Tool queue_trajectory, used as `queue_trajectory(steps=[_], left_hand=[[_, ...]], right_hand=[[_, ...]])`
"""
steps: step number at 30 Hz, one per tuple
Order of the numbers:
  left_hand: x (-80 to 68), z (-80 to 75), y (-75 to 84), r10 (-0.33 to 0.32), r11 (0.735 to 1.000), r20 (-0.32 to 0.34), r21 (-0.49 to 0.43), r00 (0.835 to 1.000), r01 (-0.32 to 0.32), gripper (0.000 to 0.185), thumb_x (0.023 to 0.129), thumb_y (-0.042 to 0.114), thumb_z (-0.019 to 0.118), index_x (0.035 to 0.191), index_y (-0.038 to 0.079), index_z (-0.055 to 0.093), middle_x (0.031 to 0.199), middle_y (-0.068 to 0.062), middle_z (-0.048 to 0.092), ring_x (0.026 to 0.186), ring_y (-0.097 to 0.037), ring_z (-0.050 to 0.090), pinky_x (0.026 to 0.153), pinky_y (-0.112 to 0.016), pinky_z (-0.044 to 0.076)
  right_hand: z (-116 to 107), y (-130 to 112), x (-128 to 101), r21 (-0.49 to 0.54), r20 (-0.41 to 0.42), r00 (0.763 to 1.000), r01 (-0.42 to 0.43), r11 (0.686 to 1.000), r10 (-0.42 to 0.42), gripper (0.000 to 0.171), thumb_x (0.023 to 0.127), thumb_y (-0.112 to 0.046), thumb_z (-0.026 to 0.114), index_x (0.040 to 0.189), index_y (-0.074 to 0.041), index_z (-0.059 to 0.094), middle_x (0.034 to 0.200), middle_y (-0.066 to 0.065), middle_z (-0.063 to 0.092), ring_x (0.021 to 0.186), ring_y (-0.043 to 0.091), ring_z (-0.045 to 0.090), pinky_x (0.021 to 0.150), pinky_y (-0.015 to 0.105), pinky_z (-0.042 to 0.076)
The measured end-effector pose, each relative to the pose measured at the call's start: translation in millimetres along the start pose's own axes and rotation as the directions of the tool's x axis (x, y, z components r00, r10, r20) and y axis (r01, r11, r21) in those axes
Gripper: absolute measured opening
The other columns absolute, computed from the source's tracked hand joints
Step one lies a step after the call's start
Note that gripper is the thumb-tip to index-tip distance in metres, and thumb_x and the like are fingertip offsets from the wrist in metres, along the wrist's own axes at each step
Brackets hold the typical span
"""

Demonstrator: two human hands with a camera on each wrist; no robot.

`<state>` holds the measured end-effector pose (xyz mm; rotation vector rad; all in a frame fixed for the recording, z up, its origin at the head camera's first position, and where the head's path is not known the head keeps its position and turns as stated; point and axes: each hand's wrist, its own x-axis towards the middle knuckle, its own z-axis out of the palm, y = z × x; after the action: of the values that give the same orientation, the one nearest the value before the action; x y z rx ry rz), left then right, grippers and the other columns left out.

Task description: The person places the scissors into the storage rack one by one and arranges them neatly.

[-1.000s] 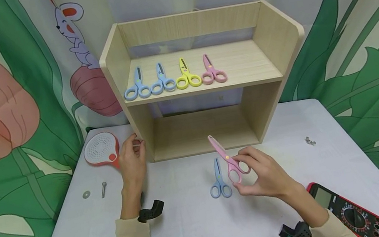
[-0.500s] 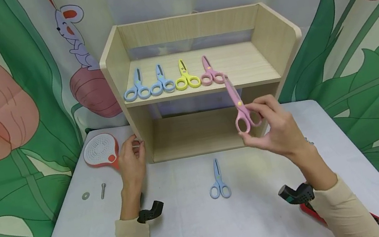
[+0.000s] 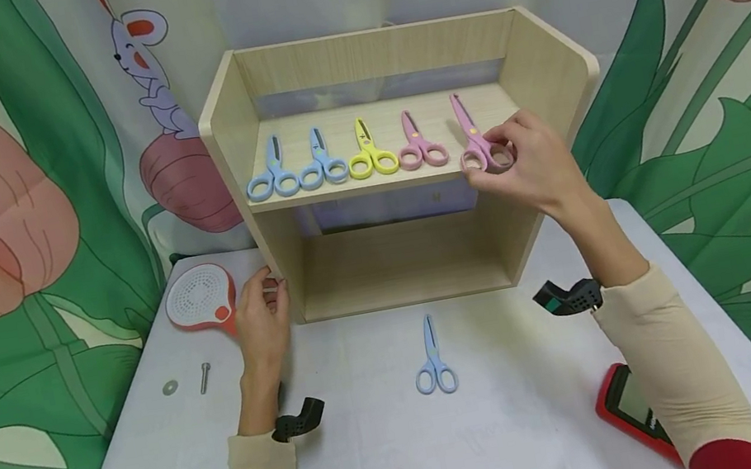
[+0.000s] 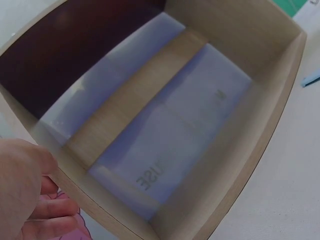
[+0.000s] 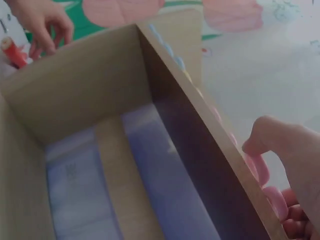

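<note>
Shelf (image 3: 381, 49) of pale wood stands at the back of the white table (image 3: 386, 467), two levels, and the upper board carries a neat row lying flat, handles toward the front edge: blue scissors (image 3: 270, 173), a second blue pair (image 3: 322, 162), a yellow pair (image 3: 370, 153) and a pink pair (image 3: 420, 144). The lower compartment shows only its bare wooden floor and a pale back panel. Right hand (image 3: 532, 161) is up at the upper board's front edge, fingers and thumb curled round the handle loops of the pink scissors (image 3: 473, 135), pinching them, blades shut and pointing toward the back wall, just beside the pink pair in the row and to its right; whether they rest on the board I cannot tell. They are small, plastic, pink all over with a little yellow pivot. Left hand (image 3: 261, 313) rests against the shelf's left side panel down at table level, fingers loosely curled on the wood, gripping nothing else. Out front, one more blue pair, the loose scissors (image 3: 433, 358), lies on the table well apart from both hands. Left of the shelf sits a red and white strainer (image 3: 201, 294), then a bolt (image 3: 204, 375) and a washer (image 3: 170, 386); a red meter (image 3: 636, 411) peeks out beside the right sleeve.
</note>
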<state>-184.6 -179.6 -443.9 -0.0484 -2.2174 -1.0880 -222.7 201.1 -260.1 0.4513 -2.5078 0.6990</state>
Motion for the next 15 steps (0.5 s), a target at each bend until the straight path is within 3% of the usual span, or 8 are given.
queue_trajectory(steps=[8,15], left_hand=[[-0.9,-0.2,-0.3,0.008,1.0,0.005,-0.006,1.0,-0.008,0.033,0.095,0.011,0.067,0.124,-0.003,0.061,0.104,-0.021,0.066,0.084,-0.032,0.071,0.074,-0.046,0.063],[0.8,-0.9,-1.0,0.01,1.0,0.011,0.017,1.0,-0.01,0.033,0.096,0.013,0.067,0.125,-0.002,0.061,0.104,-0.021,0.066,0.084,-0.032,0.071,0.075,-0.044,0.063]], right_hand=[[-6,3,22,0.027,0.178,0.979,-0.102,0.994,0.095,0.06,0.085,-0.048,0.068,0.12,0.001,0.069,0.109,0.018,0.054,0.098,0.029,0.046,0.073,0.037,0.032],[-6,2,25,0.011,0.237,0.966,-0.106,0.994,0.1,0.07,0.087,-0.057,0.068,0.134,-0.006,0.064,0.121,0.017,0.052,0.106,0.029,0.044,0.075,0.038,0.032]])
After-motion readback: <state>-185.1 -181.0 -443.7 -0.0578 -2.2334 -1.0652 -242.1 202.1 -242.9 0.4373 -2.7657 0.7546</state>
